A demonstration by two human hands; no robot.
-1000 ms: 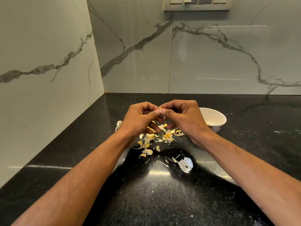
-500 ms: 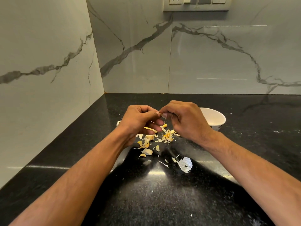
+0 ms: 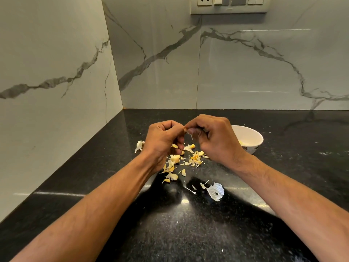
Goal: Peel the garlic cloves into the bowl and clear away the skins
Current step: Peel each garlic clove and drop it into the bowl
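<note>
1. Over the black speckled desk [image 3: 188,233], near the corner of the marble-patterned walls, both hands are raised together above a scatter of skins.
2. A garlic clove [image 3: 186,130] is pinched between the two hands; only a small tip of it is seen, where the thumbs and fingers meet.
3. The left hand [image 3: 162,140] is curled, its fingers closed on the clove from the left.
4. The right hand [image 3: 215,138] is curled too, fingertips pinching at the clove, with a thin pale strip of skin [image 3: 191,136] seen hanging down just below the pinch.
5. A white bowl [image 3: 251,138] is set on the desk just behind and to the right of the right hand, partly hidden by it; a pale yellow piece, taken for peeled garlic [image 3: 241,142], is glimpsed low inside, and a dark pattern is made out on the outer wall near the base, too small to read.
6. The garlic skins [image 3: 190,159], yellowish and white, are strewn on the desk under and between the hands, with a larger white papery piece [image 3: 215,191] lying nearer the camera and another white scrap [image 3: 139,145] beside the left hand.
7. A switch panel [image 3: 229,5] is noted high on the back wall; no writing can be read anywhere.
</note>
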